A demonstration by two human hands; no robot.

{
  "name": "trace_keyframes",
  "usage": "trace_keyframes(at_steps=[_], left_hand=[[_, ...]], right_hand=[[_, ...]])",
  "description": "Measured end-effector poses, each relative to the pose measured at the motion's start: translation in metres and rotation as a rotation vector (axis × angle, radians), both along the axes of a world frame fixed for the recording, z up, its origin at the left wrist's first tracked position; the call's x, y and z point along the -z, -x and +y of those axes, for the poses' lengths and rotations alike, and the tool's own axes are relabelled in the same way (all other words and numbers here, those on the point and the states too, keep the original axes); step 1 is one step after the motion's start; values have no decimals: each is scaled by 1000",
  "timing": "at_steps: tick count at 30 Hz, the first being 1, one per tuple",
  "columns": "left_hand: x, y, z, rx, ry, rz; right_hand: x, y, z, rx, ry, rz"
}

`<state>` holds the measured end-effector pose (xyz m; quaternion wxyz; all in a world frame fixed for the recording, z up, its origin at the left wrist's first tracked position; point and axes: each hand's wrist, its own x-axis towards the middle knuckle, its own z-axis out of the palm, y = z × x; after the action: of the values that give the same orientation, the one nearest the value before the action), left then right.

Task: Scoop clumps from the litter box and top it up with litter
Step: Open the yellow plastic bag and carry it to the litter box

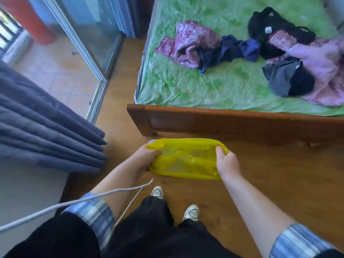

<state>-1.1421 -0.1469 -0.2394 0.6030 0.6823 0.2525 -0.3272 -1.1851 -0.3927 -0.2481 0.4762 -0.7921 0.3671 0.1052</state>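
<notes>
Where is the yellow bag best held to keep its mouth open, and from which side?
At its rim, one end each, coming in from the two sides. The yellow bag is limp film that sags in the middle, so only outward pull likely keeps the mouth stretched. The left grip and right grip pinch opposite rim ends that way.

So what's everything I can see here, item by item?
bag: 1, yellow, held over the floor, centre
bed: 1, brown wooden frame with green sheet, upper right
clothes: several, purple, navy, black, pink, heaped on bed
curtain: 1, grey, left
glass door: 1, silver-framed, upper left
pillar: 1, orange-red, beyond the door
cable: 1, white, lower left
floor: 1, brown wood, underfoot
shoes: 2, white, below the bag
sleeves: 2, blue plaid, on forearms
left grip: 1, bare hand, holds bag's left end
right grip: 1, bare hand, holds bag's right end
</notes>
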Motion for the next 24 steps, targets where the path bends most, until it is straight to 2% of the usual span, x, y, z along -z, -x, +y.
trace_keyframes(at_steps=[3, 12, 19, 24], left_hand=[[18, 31, 49, -36, 63, 34], [78, 55, 175, -364, 169, 36], [172, 42, 263, -452, -238, -1], [254, 20, 284, -570, -270, 63]], right_hand=[[15, 0, 37, -119, -32, 56], [65, -36, 177, -358, -79, 174], [137, -79, 281, -435, -96, 219], [223, -113, 317, -564, -19, 225]])
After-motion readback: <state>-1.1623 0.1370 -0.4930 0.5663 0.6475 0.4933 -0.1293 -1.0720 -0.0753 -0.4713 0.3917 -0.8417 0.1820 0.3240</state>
